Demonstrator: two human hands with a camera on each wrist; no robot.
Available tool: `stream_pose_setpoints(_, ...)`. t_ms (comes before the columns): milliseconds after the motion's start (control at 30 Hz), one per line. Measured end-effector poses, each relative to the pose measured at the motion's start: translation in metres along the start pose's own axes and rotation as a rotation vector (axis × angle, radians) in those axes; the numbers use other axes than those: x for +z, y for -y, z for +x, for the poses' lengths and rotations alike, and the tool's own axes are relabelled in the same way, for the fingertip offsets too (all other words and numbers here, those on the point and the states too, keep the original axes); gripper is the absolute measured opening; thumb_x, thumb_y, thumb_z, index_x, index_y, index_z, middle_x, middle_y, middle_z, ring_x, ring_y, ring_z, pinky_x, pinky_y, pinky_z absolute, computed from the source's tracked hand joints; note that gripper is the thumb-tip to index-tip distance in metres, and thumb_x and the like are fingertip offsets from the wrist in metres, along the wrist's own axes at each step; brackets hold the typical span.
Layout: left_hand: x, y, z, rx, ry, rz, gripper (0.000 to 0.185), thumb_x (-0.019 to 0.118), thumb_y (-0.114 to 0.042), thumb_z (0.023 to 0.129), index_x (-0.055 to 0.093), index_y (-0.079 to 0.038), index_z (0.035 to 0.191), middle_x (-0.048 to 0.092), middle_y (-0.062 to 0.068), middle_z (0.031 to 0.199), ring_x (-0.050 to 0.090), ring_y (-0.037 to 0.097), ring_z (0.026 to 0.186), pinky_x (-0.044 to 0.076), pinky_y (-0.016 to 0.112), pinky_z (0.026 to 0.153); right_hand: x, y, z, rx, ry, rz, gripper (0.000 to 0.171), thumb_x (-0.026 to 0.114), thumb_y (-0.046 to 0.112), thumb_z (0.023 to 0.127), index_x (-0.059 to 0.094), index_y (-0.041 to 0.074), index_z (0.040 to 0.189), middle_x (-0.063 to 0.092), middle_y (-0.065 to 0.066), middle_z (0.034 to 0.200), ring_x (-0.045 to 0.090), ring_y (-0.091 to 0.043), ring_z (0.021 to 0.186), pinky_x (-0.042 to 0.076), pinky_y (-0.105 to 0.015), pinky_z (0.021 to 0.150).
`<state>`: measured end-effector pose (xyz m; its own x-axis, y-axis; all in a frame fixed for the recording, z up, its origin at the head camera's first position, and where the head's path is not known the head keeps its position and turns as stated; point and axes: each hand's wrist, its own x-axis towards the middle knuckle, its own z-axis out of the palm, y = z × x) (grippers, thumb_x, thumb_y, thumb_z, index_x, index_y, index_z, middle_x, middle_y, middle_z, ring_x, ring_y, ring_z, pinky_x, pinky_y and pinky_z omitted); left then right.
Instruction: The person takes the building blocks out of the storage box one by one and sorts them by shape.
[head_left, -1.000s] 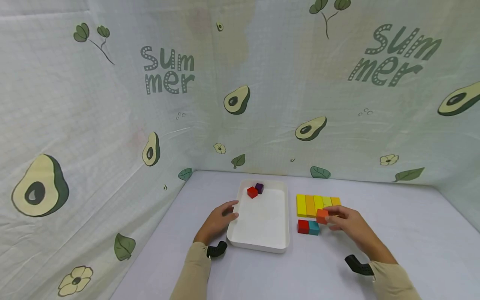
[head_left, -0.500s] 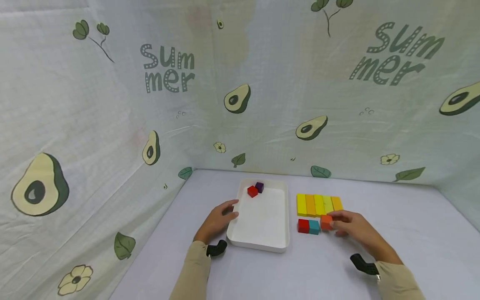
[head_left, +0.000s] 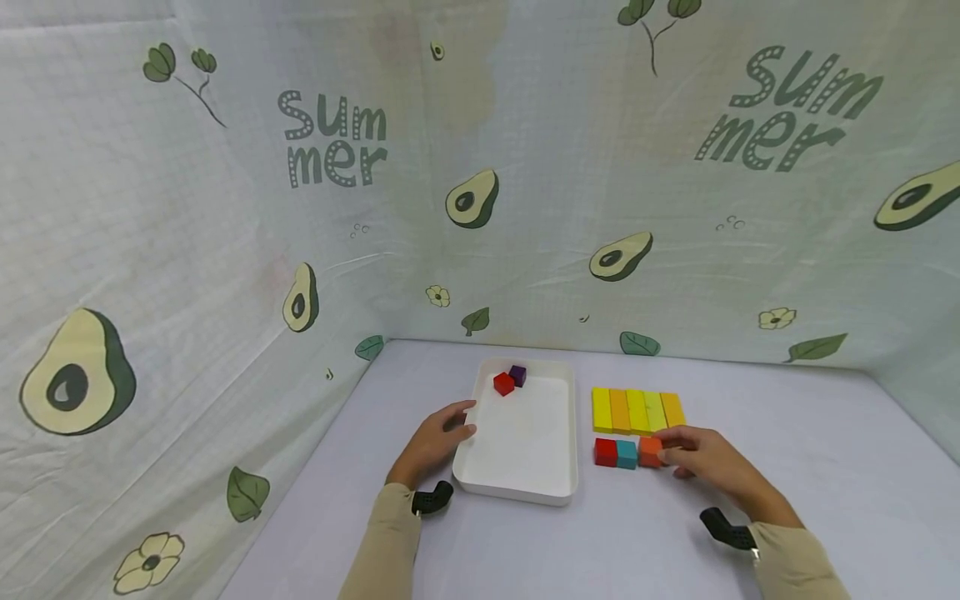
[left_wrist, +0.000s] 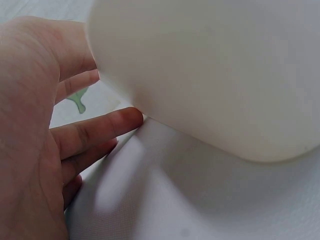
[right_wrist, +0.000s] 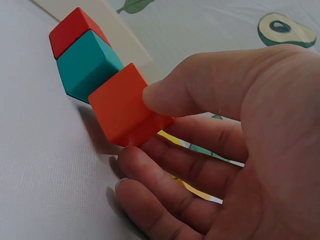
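My left hand (head_left: 435, 442) holds the left rim of a white tray (head_left: 517, 493), thumb over the edge. In the left wrist view a fingertip (left_wrist: 131, 119) touches the base of the tray wall (left_wrist: 215, 75). Between thumb and fingers, my right hand (head_left: 712, 462) pinches an orange cube (head_left: 649, 452). To its left a teal cube (head_left: 626, 454) and a red cube (head_left: 605, 452) sit side by side. In the right wrist view the orange cube (right_wrist: 125, 107) is very close to the teal cube (right_wrist: 87, 65); contact is unclear.
Inside the tray's far end lie another red cube (head_left: 504, 384) and a purple cube (head_left: 517, 376). Behind the row of cubes, several yellow and orange-yellow flat blocks (head_left: 637, 411) lie side by side. A patterned cloth (head_left: 540, 300) hangs behind the white table (head_left: 750, 408).
My right hand has brought the orange cube from above the yellow blocks' front edge, first to the right and toward me, then slightly left toward the teal cube. The left hand stays at the tray.
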<state>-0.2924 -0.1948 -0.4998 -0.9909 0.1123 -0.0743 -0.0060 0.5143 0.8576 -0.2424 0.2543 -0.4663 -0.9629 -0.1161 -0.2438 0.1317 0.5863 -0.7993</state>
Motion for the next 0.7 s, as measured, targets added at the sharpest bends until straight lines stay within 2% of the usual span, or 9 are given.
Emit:
stream_pose_setpoints(333,-0.0007,0.0003,0.0006,0.009,0.0,0.024,0.051,0.069,-0.048,0.092,0.057,-0.038,0.14,0.056,0.007,0.141,0.044,0.034,0.135,0.031,0.065,0.11,0.0003,-0.0011,-0.0005,-0.006,0.015,-0.025,0.059,0.072,0.034,0.092,0.056,0.001,0.138,0.061,-0.015,0.125,0.06,-0.024,0.089,0.053,-0.037,0.08)
stream_pose_setpoints(467,-0.0011,0.0001,0.0004,0.005,0.001,0.021,0.05,0.068,-0.047,0.092,0.057,-0.038,0.14,0.056,0.007,0.141,0.044,0.033,0.136,0.03,0.065,0.111,0.0013,0.0003,-0.0013,-0.009,0.016,-0.032,0.061,0.074,0.037,0.09,0.058,0.002,0.137,0.062,-0.015,0.124,0.059,-0.023,0.089,0.054,-0.036,0.079)
stream_pose_setpoints(700,-0.0011,0.0,0.0,0.015,0.002,0.013,0.049,0.068,-0.044,0.093,0.058,-0.037,0.14,0.056,0.008,0.141,0.044,0.034,0.135,0.03,0.065,0.111,0.0036,0.0004,-0.0011,-0.019,0.003,-0.054,0.054,0.074,0.033,0.09,0.061,0.003,0.133,0.063,-0.014,0.122,0.057,-0.023,0.089,0.053,-0.034,0.075)
